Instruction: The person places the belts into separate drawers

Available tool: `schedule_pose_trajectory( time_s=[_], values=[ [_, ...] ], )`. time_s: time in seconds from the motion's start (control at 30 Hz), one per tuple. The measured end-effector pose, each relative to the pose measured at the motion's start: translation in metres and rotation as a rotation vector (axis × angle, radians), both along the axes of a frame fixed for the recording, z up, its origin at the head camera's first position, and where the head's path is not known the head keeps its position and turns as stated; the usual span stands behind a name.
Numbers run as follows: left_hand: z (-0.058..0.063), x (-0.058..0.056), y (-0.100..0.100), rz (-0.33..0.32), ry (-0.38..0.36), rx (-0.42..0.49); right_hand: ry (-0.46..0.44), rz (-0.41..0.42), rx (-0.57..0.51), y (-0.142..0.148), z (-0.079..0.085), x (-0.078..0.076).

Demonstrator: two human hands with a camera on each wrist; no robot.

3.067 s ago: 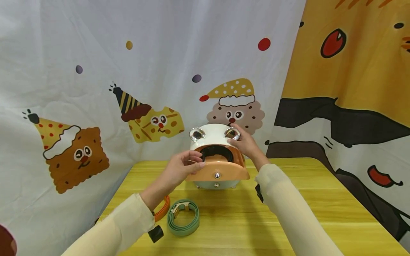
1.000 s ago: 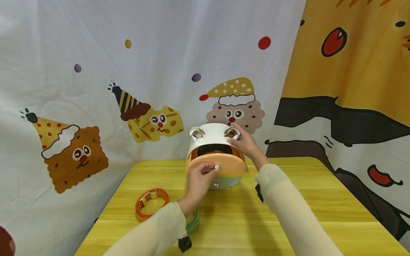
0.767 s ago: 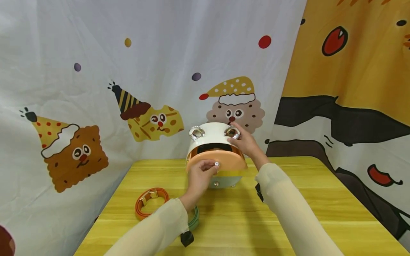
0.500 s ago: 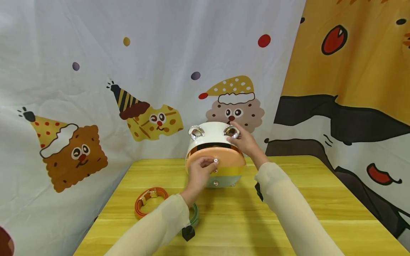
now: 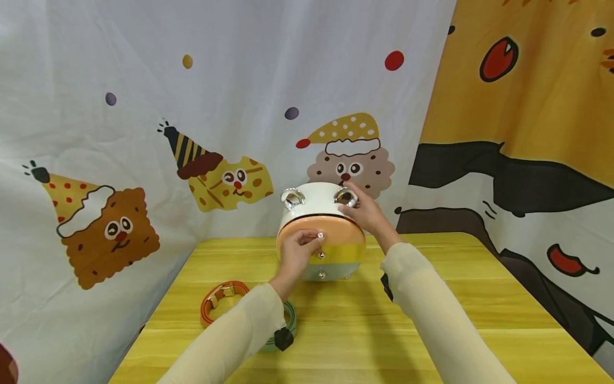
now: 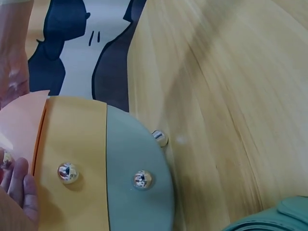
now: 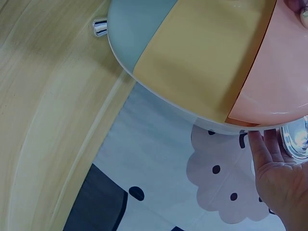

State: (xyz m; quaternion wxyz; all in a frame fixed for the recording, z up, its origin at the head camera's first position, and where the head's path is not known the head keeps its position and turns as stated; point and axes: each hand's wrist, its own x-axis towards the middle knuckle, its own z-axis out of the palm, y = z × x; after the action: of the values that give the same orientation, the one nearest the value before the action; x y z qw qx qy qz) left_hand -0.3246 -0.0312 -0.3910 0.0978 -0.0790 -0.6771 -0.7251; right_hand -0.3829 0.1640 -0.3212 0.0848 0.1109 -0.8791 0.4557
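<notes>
A small drawer box (image 5: pixel 316 194) with a white rounded top and two silver eye-like rings stands toward the back of the table. Its peach top drawer (image 5: pixel 345 229) sits almost flush, its edge slightly proud of the yellow drawer (image 6: pixel 77 144) in the left wrist view. My left hand (image 5: pixel 293 258) pinches the silver knob (image 5: pixel 321 234) of the peach drawer. At the box's upper right, my right hand (image 5: pixel 368 212) grips around the silver ring (image 5: pixel 346 196), with fingers reaching behind the box in the right wrist view. The drawer's inside is hidden.
A coiled orange belt (image 5: pixel 207 305) and a coiled green belt (image 5: pixel 291 314) lie on the wooden table (image 5: pixel 455 298) at front left, partly covered by my left forearm. A printed cloth (image 5: pixel 240 106) hangs right behind the table.
The peach drawer has slid inward, hiding the black coiled belt seen in it earlier. My left hand came from the drawer's left side to its knob and moved forward; the right hand stayed.
</notes>
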Motion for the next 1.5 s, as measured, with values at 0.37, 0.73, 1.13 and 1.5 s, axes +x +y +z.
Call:
schedule_pose_trajectory(
  time_s=[0.37,0.73,1.13,1.5],
  values=[
    [0.006,-0.007,-0.001,0.032,-0.055,-0.008,-0.012,0.004,-0.01,0.0,0.0,0.0],
    [0.008,-0.011,-0.002,0.06,-0.062,-0.062,-0.032,0.0,-0.029,-0.001,0.001,0.0],
    [-0.004,-0.006,-0.003,0.076,-0.052,-0.094,-0.031,0.003,-0.021,0.002,-0.001,0.0],
    [-0.023,0.005,-0.002,0.18,-0.049,-0.117,-0.057,-0.019,-0.029,0.0,0.0,0.003]
  ],
)
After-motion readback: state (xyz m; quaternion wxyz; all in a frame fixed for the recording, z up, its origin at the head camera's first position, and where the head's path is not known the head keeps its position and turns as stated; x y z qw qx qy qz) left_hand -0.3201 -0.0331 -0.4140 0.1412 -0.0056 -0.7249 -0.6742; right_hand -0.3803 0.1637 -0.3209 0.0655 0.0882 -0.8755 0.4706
